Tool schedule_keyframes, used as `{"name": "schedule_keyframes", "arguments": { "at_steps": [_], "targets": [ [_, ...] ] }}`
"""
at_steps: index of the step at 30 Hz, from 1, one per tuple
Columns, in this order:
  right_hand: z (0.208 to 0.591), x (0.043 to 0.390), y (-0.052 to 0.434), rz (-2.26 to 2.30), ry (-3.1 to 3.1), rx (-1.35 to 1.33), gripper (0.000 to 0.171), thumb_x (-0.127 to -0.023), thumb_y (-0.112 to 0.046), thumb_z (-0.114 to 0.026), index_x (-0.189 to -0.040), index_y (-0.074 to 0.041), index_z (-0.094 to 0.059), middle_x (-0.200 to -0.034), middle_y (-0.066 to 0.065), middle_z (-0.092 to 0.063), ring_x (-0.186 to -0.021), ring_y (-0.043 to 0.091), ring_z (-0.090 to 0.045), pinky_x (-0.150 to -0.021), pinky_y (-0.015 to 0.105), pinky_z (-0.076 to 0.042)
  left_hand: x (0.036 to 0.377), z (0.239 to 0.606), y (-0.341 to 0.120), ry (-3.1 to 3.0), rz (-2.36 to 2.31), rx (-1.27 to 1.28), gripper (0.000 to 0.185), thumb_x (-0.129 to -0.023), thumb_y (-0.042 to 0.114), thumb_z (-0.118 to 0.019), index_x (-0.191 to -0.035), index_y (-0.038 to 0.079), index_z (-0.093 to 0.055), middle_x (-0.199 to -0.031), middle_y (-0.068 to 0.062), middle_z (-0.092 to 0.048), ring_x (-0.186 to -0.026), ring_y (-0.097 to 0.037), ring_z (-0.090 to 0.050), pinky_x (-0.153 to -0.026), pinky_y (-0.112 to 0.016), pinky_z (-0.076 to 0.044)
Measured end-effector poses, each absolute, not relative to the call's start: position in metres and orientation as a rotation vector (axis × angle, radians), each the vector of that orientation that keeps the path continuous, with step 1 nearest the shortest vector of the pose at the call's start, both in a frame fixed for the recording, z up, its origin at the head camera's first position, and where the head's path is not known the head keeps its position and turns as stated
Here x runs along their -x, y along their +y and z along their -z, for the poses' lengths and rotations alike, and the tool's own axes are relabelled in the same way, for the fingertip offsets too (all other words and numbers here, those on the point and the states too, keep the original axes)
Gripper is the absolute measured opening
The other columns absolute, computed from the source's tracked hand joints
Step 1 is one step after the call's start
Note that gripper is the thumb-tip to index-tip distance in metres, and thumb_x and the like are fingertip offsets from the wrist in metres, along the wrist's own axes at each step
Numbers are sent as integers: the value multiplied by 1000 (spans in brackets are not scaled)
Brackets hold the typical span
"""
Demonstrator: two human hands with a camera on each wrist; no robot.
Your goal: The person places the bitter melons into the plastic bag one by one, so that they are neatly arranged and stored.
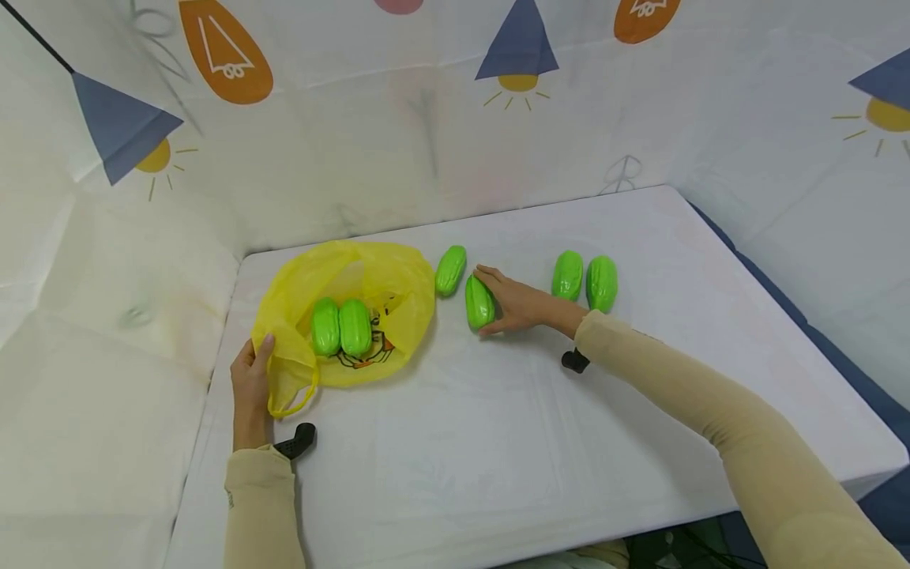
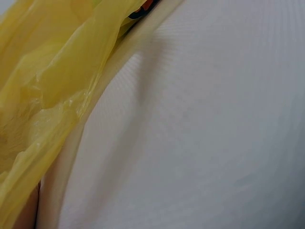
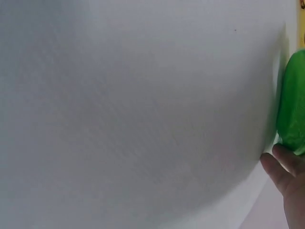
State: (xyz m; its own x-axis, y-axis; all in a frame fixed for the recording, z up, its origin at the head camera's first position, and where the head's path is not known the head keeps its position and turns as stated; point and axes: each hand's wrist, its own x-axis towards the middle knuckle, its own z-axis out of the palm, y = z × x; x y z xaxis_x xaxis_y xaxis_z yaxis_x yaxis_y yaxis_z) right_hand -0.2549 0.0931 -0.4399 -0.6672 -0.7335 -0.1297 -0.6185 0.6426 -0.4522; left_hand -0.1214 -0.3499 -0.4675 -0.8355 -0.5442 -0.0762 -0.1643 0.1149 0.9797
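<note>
A yellow plastic bag (image 1: 398, 269) lies spread at the left of the table, its mouth facing the person. My left hand (image 1: 250, 389) holds its left edge, thumb on top, the other fingers mostly hidden. Two green, shiny, ribbed oblong packs (image 1: 341, 327) lie side by side on the bag's yellow film. Right of the bag, my right hand (image 1: 522, 304) spans another green pack (image 1: 479, 303), thumb at the near end and fingers at the far end. In the right wrist view, fingertips meet the lower end of the green pack (image 3: 293, 102). The left wrist view shows only yellow bag film (image 2: 52, 81) and tabletop.
One more green pack (image 1: 451, 270) lies against the bag's right edge. Two others (image 1: 567, 275) sit behind the right forearm. A white cloth covers the table (image 1: 455, 458), with printed white curtains (image 1: 341, 158) behind and left. Each wrist carries a black camera mount.
</note>
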Motion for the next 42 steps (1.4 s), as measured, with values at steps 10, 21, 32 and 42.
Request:
{"name": "schedule_keyframes", "arguments": {
  "at_steps": [10, 21, 32, 42],
  "targets": [
    [442, 258, 90, 740, 2596, 1000, 119, -66, -48, -80, -147, -1, -7, -153, 13, -8, -140, 27, -18, -111, 39, -22, 121, 464, -346, -2083, 1788, -715, 34, -89, 40, -60, -110, 13, -61, -89, 12, -57, -83, -6, -50, -71, -14, -38],
    [414, 266, 68, 822, 2636, 1172, 115, -67, -44, -81, -147, -1, -10, -153, 13, -10, -140, 23, -18, -111, 37, -24, 121, 463, -344, -2092, 1781, -724, 31, -90, 39, -59, -109, 15, -61, -91, 13, -57, -85, -5, -49, -73, -13, -36],
    [366, 260, 6, 841, 2559, 1366, 116, -69, -51, -76, -148, -5, -6, -154, 8, -6, -137, 19, -24, -109, 34, -29, 120, 463, -342, -2136, 1742, -739, 36, -89, 43, -58, -111, 14, -60, -92, 12, -55, -85, -5, -48, -73, -14, -35],
    [347, 229, -50, 844, 2393, 1589, 117, -70, -54, -74, -149, -5, -3, -156, 5, 0, -141, 10, -12, -111, 20, -17, 120, 462, -341, -2149, 1715, -722, 33, -89, 42, -58, -108, 15, -61, -89, 13, -56, -82, -6, -49, -72, -14, -36]
  ]
}}
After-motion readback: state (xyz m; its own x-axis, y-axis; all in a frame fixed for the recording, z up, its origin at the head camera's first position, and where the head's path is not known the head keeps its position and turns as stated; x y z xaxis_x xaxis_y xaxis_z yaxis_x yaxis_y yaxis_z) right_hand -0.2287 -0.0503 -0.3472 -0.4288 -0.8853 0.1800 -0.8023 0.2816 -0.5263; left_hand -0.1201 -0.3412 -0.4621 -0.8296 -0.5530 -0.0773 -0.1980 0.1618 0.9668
